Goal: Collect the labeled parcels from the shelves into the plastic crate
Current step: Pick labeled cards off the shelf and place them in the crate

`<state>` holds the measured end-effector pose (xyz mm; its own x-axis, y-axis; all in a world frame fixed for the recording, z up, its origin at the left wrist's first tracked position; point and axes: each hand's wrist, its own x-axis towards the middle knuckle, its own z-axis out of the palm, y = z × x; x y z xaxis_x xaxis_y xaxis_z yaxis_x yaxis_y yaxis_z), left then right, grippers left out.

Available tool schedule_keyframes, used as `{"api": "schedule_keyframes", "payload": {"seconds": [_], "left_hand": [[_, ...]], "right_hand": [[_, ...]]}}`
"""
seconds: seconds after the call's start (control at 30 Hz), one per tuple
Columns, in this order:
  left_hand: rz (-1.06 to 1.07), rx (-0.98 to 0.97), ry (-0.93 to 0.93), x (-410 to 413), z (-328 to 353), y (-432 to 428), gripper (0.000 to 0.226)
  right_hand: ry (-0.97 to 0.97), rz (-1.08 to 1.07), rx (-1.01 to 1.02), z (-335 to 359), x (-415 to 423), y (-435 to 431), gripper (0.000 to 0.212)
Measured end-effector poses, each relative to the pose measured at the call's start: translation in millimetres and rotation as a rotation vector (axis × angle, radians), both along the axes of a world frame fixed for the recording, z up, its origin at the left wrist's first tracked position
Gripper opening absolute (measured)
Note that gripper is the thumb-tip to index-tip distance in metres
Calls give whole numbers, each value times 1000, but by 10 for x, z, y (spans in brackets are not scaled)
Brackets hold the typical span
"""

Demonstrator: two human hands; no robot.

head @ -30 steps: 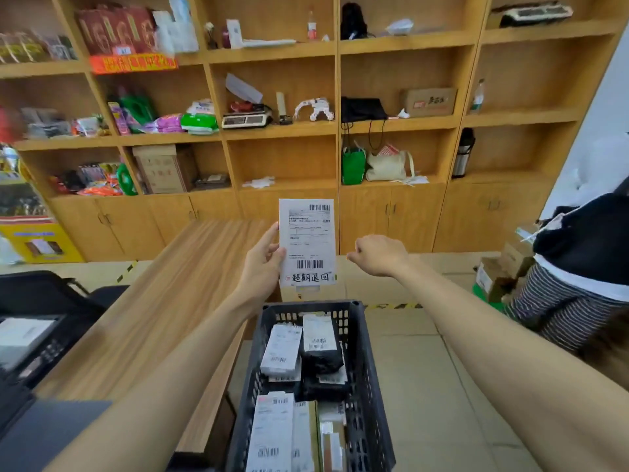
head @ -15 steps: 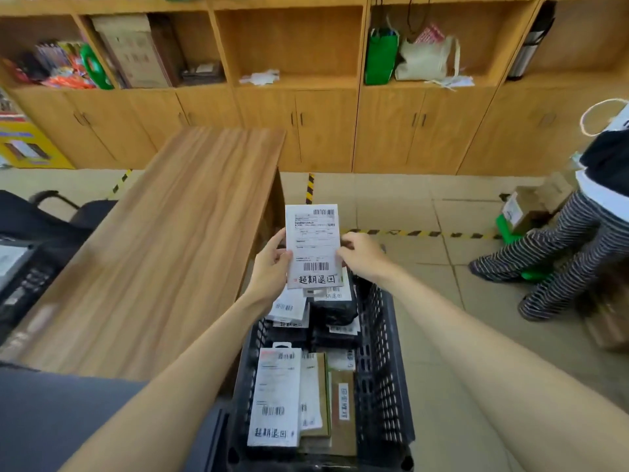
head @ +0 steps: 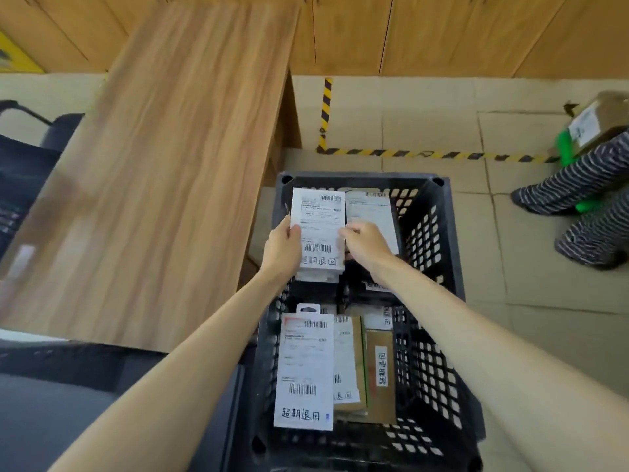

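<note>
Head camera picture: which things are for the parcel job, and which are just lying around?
For the job:
held parcel, gripped by left hand and right hand
crate
packed parcels inside it

Just lying about:
table
striped floor tape
cardboard box
cabinets

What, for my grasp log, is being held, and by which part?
A labeled parcel, by its side edges: left hand grips the left edge, right hand holds the right.
</note>
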<state>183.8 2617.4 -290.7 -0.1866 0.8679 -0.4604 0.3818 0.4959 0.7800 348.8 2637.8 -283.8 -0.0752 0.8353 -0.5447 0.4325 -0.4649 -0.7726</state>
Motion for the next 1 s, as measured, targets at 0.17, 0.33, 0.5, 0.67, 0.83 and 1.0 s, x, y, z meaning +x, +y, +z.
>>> {"api": "schedule_keyframes", "payload": {"seconds": [0.17, 0.33, 0.5, 0.67, 0.83, 1.0], "left_hand": [[-14, -74, 7, 8, -203, 122, 31], [-56, -29, 62, 30, 6, 182, 34], [-226, 116, 234, -7, 893, 215, 37], [-381, 247, 683, -235, 2156, 229, 35], [-237, 323, 945, -459, 3108, -113, 43], [-23, 323, 1060, -691, 3518, -957, 45]], "right_hand": [[-49, -42, 12, -38, -147, 40, 32], [-145, -19, 76, 98, -140, 119, 25], [-238, 161, 260, 869, -58, 348, 23], [-494, 507, 572, 2074, -90, 572, 30], [-628, 742, 900, 3062, -387, 472, 33], [-640, 945, 1126, 3524, -841, -15, 41]]}}
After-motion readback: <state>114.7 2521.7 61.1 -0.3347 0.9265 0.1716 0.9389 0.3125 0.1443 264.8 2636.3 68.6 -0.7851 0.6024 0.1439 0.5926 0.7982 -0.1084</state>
